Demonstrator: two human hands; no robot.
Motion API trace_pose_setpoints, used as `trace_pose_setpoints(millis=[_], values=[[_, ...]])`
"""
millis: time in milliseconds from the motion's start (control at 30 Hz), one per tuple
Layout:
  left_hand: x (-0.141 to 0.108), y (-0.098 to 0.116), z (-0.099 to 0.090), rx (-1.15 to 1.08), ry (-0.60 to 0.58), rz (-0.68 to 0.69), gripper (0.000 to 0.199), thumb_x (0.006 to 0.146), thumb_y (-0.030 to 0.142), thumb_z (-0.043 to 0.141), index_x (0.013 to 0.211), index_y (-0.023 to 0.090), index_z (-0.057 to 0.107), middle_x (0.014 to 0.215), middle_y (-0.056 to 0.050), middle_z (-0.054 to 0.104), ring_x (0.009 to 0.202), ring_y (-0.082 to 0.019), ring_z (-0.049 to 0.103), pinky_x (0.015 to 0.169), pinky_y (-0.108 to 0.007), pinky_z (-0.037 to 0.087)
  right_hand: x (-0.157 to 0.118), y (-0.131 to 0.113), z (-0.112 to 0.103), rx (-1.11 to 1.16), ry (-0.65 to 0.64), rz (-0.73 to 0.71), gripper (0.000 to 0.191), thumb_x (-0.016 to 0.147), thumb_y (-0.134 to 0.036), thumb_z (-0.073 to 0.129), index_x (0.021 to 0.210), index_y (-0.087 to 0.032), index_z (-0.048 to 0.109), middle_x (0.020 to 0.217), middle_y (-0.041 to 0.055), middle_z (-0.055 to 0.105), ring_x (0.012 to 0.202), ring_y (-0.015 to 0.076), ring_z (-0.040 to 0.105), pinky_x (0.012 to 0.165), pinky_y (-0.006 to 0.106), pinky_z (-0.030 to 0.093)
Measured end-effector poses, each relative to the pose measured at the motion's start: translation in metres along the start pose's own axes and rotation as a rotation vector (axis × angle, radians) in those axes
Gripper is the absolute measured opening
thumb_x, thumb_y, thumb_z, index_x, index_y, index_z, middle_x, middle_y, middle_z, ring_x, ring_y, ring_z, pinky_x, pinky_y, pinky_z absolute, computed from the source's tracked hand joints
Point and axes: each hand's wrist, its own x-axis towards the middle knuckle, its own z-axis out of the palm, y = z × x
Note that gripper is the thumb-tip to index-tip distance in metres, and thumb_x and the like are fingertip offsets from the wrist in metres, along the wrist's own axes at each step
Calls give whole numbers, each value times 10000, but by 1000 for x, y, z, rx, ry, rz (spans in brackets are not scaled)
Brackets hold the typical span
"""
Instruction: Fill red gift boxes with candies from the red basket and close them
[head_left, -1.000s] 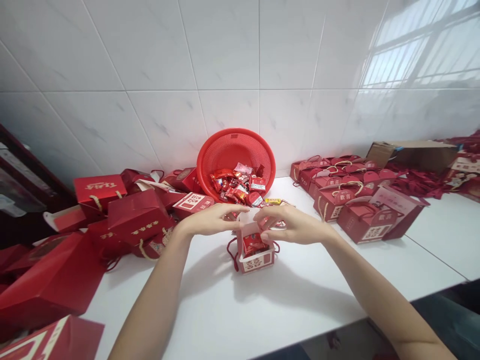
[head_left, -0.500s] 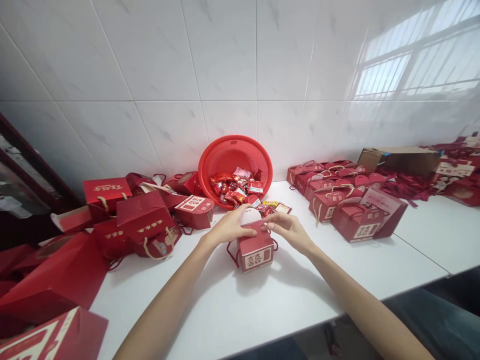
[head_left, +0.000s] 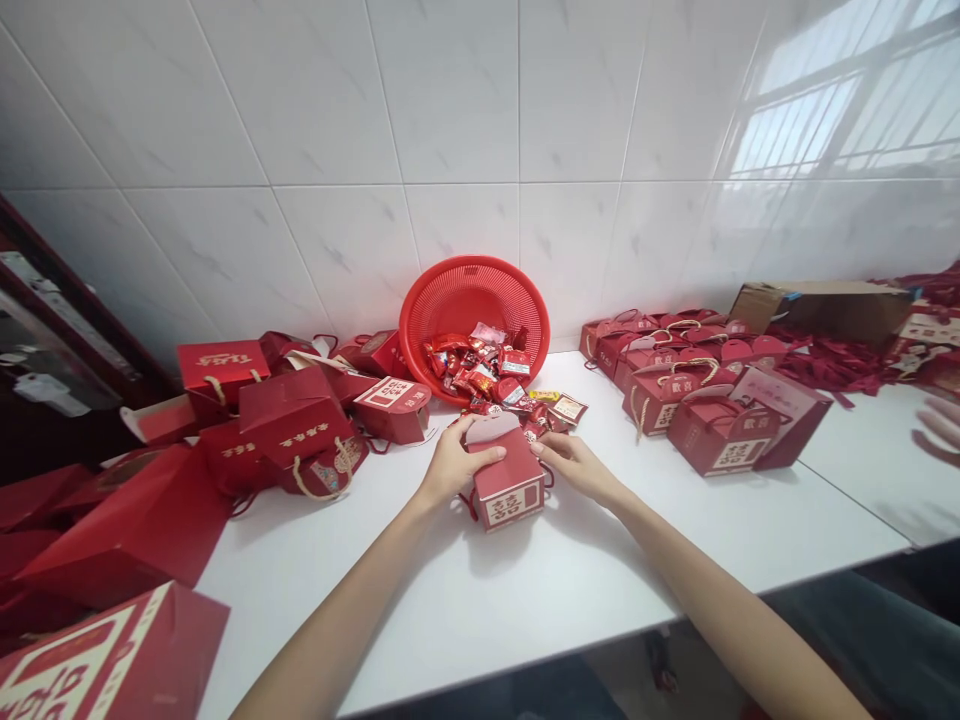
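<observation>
A small red gift box (head_left: 510, 480) with cream characters on its front is held tilted over the white table in the middle of the view. My left hand (head_left: 458, 468) is closed around its left side, the thumb lying across the top panel. At the right edge, my right hand (head_left: 576, 466) grips the box, with the fingertips partly hidden behind it. A pale rounded flap (head_left: 491, 429) stands up at the far end of the box. Dark red cord handles (head_left: 548, 477) show at its sides. Just behind lie loose wrapped sweets (head_left: 566, 409).
A red plastic basket (head_left: 475, 268) of wrapped sweets leans against the tiled wall. Red boxes (head_left: 289, 425) are heaped on the left; gift boxes (head_left: 724, 435) stand in rows on the right. Farther right are a cardboard box (head_left: 832, 305) and another person's hand (head_left: 941, 425).
The far flap has tipped, and the box has turned slightly between my hands. My right hand has lowered from the top to the box's right side. Another person's hand has appeared at far right.
</observation>
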Motion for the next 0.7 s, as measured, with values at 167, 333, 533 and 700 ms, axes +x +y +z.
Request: trace_pose_setpoints(millis=[167, 333, 533, 700], values=[[2, -3, 2, -10, -28, 6, 326, 658, 386, 782, 879, 184, 653, 1019, -82, 739, 1008, -276, 694, 936, -409, 548, -2, -2, 1, 121, 29, 54, 576, 704, -720, 719, 706, -169, 552, 701, -2, 606, 675, 139, 539, 678, 284, 414], [1, -4, -5, 99, -19, 144, 294, 692, 417, 756, 865, 180, 737, 1043, -101, 727, 1038, -275, 672, 951, -402, 528, -3, -6, 3, 262, 5, 57, 554, 676, -683, 773, 734, -173, 566, 698, -14, 594, 658, 120, 510, 669, 269, 410], [-3, 0, -17, 183, -100, 221, 310, 800, 473, 680, 914, 212, 802, 1084, -102, 754, 1121, -292, 642, 1028, -427, 481, -5, -5, 0, 314, -99, -21, 592, 654, -722, 766, 817, -190, 565, 714, -20, 589, 660, 127, 517, 651, 273, 412], [-3, 0, -17, 137, -123, 158, 348, 823, 472, 637, 912, 178, 801, 1089, -114, 759, 1084, -292, 658, 983, -412, 504, -6, -2, 3, 266, -128, -35, 590, 608, -600, 868, 883, -206, 525, 750, -29, 569, 683, 131, 515, 623, 257, 375]])
